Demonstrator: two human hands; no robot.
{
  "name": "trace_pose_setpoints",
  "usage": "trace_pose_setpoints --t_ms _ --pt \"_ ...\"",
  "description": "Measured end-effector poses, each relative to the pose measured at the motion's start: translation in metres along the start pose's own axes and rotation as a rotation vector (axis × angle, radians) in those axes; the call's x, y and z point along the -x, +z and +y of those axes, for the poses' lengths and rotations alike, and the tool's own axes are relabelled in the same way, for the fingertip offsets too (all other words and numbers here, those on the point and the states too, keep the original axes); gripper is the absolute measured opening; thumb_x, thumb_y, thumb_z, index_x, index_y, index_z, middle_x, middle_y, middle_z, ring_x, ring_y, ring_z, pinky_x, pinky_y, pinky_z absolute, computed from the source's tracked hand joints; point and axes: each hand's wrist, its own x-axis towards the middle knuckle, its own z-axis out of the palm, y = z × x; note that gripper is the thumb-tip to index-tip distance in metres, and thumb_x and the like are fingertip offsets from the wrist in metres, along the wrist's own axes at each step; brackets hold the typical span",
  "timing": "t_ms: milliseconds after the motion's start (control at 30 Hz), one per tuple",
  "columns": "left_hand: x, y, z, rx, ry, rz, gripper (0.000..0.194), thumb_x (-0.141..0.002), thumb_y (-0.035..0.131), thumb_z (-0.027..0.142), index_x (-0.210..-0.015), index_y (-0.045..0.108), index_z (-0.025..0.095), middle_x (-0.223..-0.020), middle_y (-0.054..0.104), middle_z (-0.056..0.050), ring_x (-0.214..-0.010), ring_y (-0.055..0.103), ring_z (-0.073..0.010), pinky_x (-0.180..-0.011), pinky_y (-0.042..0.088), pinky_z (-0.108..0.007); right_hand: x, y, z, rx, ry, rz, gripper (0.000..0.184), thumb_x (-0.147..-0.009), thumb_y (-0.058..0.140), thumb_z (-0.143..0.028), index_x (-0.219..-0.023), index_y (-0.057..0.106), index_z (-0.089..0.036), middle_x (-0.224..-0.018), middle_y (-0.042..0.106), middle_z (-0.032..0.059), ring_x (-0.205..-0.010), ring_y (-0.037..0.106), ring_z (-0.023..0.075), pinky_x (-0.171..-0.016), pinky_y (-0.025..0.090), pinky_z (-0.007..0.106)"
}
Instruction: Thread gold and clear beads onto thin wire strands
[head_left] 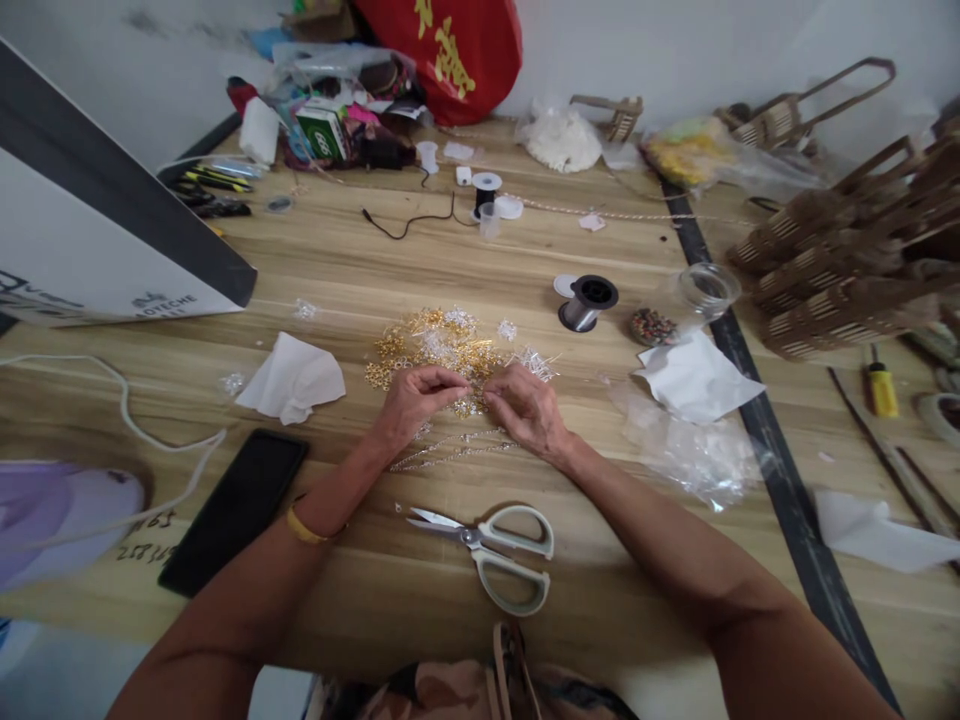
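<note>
Both of my hands meet over a pile of small gold and silver jewelry findings (pixel 431 340) on the wooden table. My left hand (pixel 420 398) is closed, thumb and forefinger pinched at the pile's front edge. Facing it, my right hand (pixel 527 408) is pinched too, its fingertips a short gap away. Whatever sits between the fingertips is too small to make out. Just below the hands lie thin beaded chains (pixel 450 450), partly under my right hand. Closer to me rest white-handled scissors (pixel 480 545), blades slightly apart and pointing left.
A black phone (pixel 234 512) and a crumpled tissue (pixel 292 380) lie to the left. Beyond the hands on the right stand a wire spool (pixel 589 303) and a clear jar of beads (pixel 684 303). Plastic bags (pixel 701 455) lie right; woven baskets (pixel 825 270) stand far right.
</note>
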Motion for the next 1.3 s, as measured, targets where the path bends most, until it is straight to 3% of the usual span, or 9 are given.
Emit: trace_pose_setpoints --t_ms 1300 --pt "-0.0016 0.0020 -0.0050 0.046 0.028 -0.008 0.015 -0.061 0.077 0.023 -0.072 0.073 0.014 -0.073 0.073 -0.004 -0.068 0.064 -0.0139 -0.070 0.050 -0.025 0.0007 0.0003 -0.0010 0.038 -0.098 -0.019 0.005 -0.089 0.052 -0.019 -0.090 0.057 -0.019 -0.082 0.060 0.0051 -0.078 0.055 0.0163 -0.074 0.048 0.034"
